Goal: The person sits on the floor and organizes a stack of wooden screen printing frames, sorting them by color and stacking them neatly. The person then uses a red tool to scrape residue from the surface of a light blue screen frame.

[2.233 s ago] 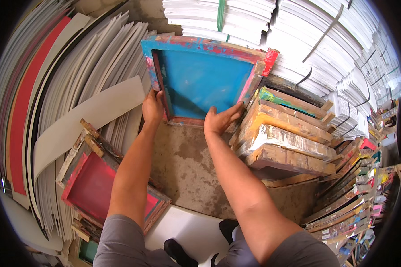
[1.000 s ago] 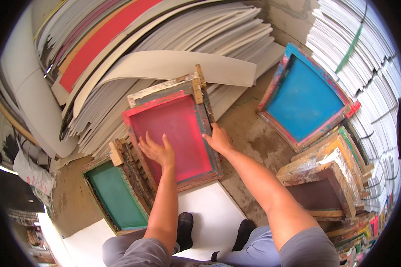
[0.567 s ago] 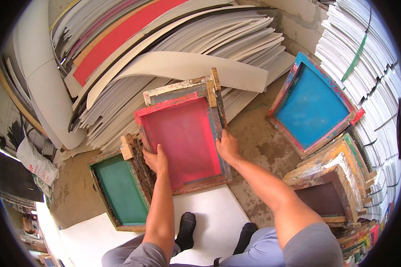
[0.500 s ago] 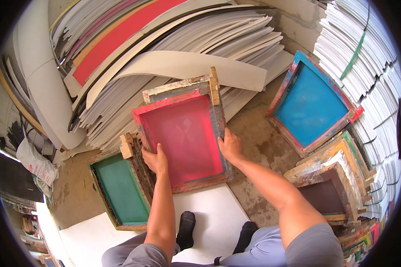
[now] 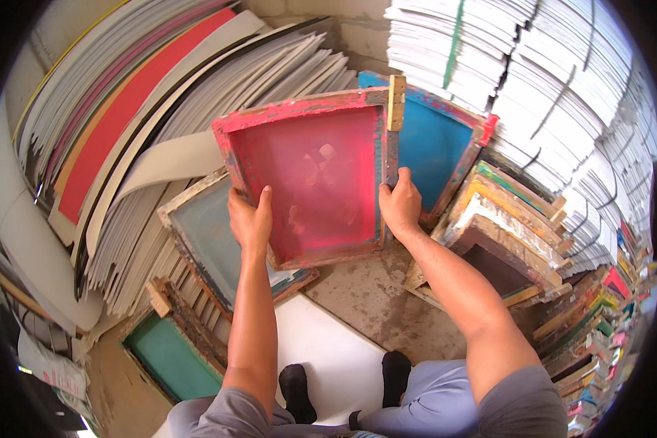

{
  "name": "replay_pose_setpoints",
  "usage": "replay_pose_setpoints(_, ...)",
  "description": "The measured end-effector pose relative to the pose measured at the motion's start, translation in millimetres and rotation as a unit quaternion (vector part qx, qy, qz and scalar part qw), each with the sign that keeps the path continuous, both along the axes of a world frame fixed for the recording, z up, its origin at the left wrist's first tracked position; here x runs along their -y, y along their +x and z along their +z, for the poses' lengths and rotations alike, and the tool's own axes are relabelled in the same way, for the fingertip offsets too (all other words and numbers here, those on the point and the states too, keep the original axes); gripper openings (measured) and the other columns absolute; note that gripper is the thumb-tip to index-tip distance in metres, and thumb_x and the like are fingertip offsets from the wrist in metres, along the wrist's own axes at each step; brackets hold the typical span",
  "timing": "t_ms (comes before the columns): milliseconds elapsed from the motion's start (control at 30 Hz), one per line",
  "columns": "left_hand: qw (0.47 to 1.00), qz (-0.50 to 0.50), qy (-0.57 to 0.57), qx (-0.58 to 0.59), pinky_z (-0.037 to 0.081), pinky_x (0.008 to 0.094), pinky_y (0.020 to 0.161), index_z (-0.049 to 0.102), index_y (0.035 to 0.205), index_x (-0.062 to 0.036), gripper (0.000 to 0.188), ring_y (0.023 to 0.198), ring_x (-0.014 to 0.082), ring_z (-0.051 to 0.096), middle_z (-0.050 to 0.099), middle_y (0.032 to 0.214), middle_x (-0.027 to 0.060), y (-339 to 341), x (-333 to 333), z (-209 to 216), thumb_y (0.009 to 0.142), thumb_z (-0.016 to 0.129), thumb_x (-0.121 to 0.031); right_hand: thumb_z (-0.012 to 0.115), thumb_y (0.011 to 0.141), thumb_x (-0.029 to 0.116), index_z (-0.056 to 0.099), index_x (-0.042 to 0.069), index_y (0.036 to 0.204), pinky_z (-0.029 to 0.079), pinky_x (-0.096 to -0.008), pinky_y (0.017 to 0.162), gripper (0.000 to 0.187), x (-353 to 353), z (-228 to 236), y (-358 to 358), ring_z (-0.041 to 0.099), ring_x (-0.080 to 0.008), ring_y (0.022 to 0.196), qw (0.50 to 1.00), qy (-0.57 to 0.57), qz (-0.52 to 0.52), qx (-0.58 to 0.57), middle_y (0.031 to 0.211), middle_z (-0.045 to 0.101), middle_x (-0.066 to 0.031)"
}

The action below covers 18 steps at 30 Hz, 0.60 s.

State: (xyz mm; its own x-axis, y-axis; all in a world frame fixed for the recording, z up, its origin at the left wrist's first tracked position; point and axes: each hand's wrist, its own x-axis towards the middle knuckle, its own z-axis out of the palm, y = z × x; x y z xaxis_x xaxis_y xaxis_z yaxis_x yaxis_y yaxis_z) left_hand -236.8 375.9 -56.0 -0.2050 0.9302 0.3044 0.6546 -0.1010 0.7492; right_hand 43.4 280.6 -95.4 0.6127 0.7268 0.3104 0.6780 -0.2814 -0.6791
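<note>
As white stacks (image 5: 445, 44) and leaning sheets (image 5: 190, 102) crowd a room with a stained floor (image 5: 365, 303), a person's left hand (image 5: 251, 219) and right hand (image 5: 401, 203) clasp opposite sides of a red frame (image 5: 306, 186). Half a second ago it covered most of a grey frame (image 5: 215, 230), now bared at left; shifted right, it partly hides a blue frame (image 5: 434, 146). At far left, a white bag (image 5: 55, 369) appears, its contents impossible to make out

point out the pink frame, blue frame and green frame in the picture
Pink frame (image 5: 312, 191), head view: middle of its panel.
Blue frame (image 5: 432, 150), head view: uncovered part of its panel.
Green frame (image 5: 172, 356), head view: visible part of its panel.
</note>
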Motion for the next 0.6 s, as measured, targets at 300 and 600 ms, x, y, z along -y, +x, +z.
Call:
replay_pose_setpoints(300, 0.987, -0.163, -0.007, 0.000, 0.048, 0.0465, 0.099, 0.052, 0.141, 0.0008, 0.083, 0.117, 0.0392, 0.062, 0.063, 0.130, 0.0229, 87.9, -69.9, -2.7, 0.081, 0.078, -0.050, 0.065, 0.086, 0.018, 0.047, -0.005, 0.128, 0.055, -0.0520, 0.084, 0.051, 20.5, 9.5, 29.8, 0.069, -0.0438, 0.096, 0.983, -0.029, -0.164, -0.080, 0.108, 0.067, -0.0245)
replay_pose_setpoints(600, 0.958, -0.244, 0.022, 0.152, 0.053, 0.0365, 0.088, 0.053, 0.141, 0.0001, 0.069, 0.103, 0.0238, 0.067, 0.065, 0.124, 0.0164, 102.9, -93.9, -7.8, 0.087, 0.081, -0.033, 0.070, 0.084, 0.019, 0.039, -0.005, 0.139, 0.048, -0.0508, 0.100, 0.068, 24.2, 16.7, 21.6, 0.058, -0.0433, 0.119, 0.976, 0.033, -0.206, -0.060, 0.127, 0.056, -0.0281)
